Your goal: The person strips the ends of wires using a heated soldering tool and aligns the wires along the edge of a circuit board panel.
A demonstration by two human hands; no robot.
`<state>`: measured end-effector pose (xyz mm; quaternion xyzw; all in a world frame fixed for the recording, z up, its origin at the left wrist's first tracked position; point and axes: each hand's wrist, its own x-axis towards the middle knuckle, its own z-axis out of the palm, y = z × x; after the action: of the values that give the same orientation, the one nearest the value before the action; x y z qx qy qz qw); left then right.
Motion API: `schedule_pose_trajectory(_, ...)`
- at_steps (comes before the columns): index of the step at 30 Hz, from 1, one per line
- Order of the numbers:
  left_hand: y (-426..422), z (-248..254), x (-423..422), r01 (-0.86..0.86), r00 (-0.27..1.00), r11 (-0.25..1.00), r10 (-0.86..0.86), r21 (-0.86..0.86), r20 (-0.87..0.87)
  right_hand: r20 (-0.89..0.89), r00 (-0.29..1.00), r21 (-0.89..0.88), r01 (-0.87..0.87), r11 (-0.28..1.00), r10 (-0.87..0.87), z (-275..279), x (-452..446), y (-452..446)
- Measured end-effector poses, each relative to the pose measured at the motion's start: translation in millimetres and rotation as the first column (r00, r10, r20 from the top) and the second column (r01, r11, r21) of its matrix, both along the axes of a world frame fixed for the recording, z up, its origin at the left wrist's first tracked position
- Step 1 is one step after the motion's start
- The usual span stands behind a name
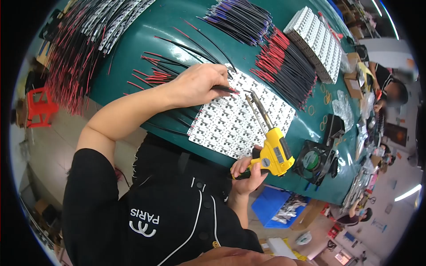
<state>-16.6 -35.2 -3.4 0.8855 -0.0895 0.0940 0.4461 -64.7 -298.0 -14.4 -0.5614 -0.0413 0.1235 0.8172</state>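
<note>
A white circuit board panel (222, 128), printed with rows of small repeated dark units, lies on the green table. My left hand (202, 84) is closed in a pinch on black wires (222, 88) with red ends, over the panel's upper left part. In my right hand (249, 173) is a yellow soldering gun (276, 153), gripped by its handle. Its long metal tip points up and left, close to the wire ends; whether they touch I cannot tell. Several black wires (177, 48) with red ends stick out from the panel's left side.
Bundles of black wires (290, 66) and purple-tipped wires (237, 20) lie behind the panel. A stack of white panels (315, 42) stands back right. Wired panels (88, 35) pile up at left. A fan (313, 162) sits at right, above a blue bin (273, 204). Other people work farther right.
</note>
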Motion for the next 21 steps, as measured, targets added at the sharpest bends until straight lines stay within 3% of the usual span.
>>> schedule_pose_trajectory(5,-0.3,0.2,-3.3,-0.064,0.996,0.997,0.067,0.051,-0.056,0.012,1.0,-0.014,-0.015,1.0,0.015,3.0,-8.9,-4.7)
schedule_pose_trajectory(6,-0.9,1.8,-3.6,-0.085,0.994,0.994,0.089,0.062,-0.064,-0.015,1.0,0.06,-0.02,0.998,0.021,3.4,-10.6,-6.5)
schedule_pose_trajectory(10,-2.1,-0.7,-4.4,-0.133,0.988,0.985,0.141,0.106,-0.07,0.006,1.0,-0.029,-0.017,0.999,0.017,0.5,-12.1,-5.0)
schedule_pose_trajectory(21,-1.0,-1.0,-0.8,-0.107,0.991,0.991,0.113,0.086,-0.068,0.014,0.999,-0.076,-0.039,0.996,0.04,-1.3,-14.3,-5.1)
